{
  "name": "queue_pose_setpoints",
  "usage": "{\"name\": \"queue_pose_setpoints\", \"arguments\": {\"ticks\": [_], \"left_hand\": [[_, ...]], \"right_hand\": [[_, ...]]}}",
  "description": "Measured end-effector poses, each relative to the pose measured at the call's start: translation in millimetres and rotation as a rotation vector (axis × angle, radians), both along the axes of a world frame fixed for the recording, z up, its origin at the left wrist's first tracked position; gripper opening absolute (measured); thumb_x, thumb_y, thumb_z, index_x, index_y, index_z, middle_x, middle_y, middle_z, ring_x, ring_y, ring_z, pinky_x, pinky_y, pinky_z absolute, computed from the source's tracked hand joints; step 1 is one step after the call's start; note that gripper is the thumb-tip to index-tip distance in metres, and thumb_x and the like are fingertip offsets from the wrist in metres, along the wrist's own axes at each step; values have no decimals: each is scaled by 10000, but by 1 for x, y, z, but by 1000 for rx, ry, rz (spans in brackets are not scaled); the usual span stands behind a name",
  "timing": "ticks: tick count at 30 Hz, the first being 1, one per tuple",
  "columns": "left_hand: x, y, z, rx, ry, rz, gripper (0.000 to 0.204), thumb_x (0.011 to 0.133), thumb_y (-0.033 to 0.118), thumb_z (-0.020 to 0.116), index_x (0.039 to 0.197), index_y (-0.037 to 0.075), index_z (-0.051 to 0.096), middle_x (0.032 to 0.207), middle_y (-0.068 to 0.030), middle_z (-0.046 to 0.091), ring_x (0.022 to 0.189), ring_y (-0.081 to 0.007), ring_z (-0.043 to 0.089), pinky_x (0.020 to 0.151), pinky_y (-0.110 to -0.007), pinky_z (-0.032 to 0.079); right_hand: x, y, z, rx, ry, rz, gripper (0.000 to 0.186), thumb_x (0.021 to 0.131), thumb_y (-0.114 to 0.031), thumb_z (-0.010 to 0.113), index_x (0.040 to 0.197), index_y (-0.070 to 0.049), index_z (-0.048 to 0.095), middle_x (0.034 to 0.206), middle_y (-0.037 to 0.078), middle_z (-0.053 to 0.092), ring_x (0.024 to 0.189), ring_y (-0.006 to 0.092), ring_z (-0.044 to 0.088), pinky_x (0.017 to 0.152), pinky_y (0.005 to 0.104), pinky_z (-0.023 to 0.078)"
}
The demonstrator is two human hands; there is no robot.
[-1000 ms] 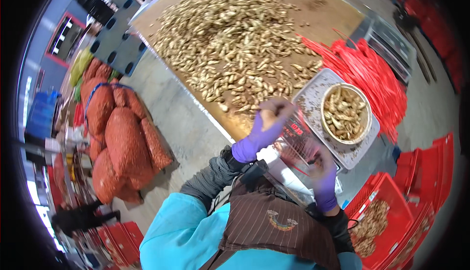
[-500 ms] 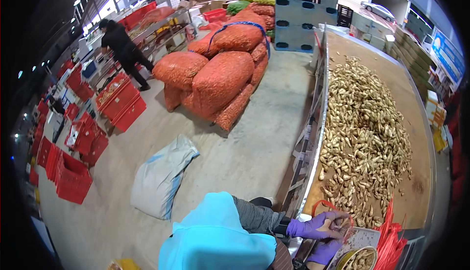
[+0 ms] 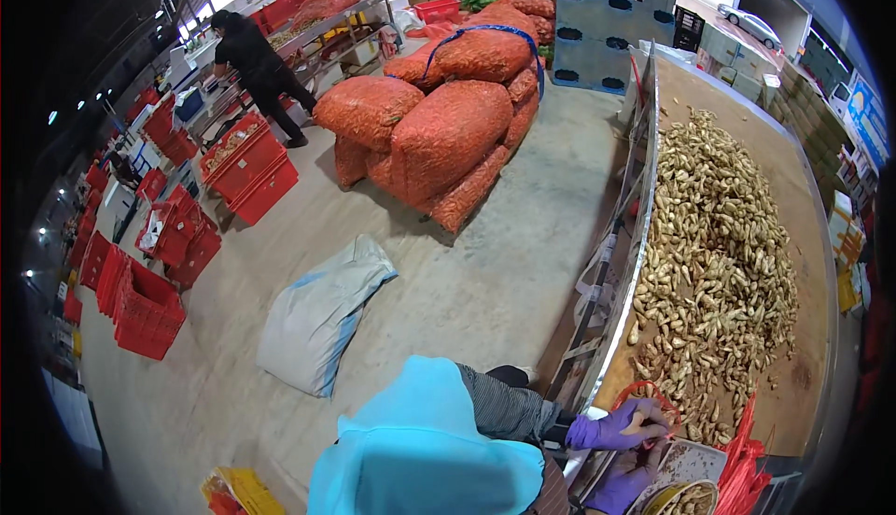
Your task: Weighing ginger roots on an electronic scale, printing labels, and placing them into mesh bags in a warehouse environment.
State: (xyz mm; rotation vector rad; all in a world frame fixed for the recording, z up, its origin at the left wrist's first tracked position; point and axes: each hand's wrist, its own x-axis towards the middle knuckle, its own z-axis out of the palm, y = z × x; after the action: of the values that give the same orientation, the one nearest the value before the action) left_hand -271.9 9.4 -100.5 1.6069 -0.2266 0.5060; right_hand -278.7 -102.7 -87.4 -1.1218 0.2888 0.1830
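My left hand (image 3: pixel 623 426), in a purple glove, is closed on a red plastic bag (image 3: pixel 651 388) at the near end of the sorting table. My right hand (image 3: pixel 623 482), also gloved, is just below it with curled fingers; what it grips is hard to make out. Beside them are a grey scale tray (image 3: pixel 700 454), a bowl of bulbs (image 3: pixel 689 501) cut by the frame edge, and loose red plastic bags (image 3: pixel 742 464). A long mound of pale, elongated bulbs (image 3: pixel 709 263) covers the table (image 3: pixel 798 403).
Orange mesh sacks (image 3: pixel 448 146) stand on the floor left of the table. A white sack (image 3: pixel 322 319) lies nearer. Red crates (image 3: pixel 252 174) line the left, where a person in dark clothes (image 3: pixel 261 71) stands at another bench. A grey board (image 3: pixel 588 39) stands beyond.
The camera has swung toward the sacks and floor on the left, pushing my hands toward the lower right. My two hands stay close together at the red bag.
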Motion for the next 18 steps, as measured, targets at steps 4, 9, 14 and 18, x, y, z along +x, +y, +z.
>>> {"name": "queue_pose_setpoints", "arguments": {"ticks": [4,9,14,18], "left_hand": [[0,-5,10,-198,130,-62,156,840,131,579,915,-6,574,861,-124,576,811,-240,562,721,-326,448],[-12,0,35,-224,268,-208,190,821,142,618,916,-6,544,849,-106,547,774,-196,553,673,-302,439],[-3,-11,-6,-214,223,-191,214,832,140,614,983,3,548,891,-102,552,797,-164,560,679,-263,451],[5,-10,-2,-448,323,-162,164,896,183,548,922,23,525,825,-79,582,729,-125,568,640,-248,469]], "right_hand": [[-3,-1,-2,-12,12,6,307,916,-242,460,1118,-24,537,902,52,558,684,119,519,568,250,414],[-3,-7,1,-23,19,7,304,910,-238,466,1117,-27,533,876,45,545,653,112,496,546,247,391],[0,-8,3,-23,25,19,301,904,-234,472,1116,-29,529,850,37,532,621,105,473,524,243,368],[0,-14,4,-32,28,6,299,899,-231,477,1115,-31,525,829,31,522,596,100,454,506,241,350]]}}
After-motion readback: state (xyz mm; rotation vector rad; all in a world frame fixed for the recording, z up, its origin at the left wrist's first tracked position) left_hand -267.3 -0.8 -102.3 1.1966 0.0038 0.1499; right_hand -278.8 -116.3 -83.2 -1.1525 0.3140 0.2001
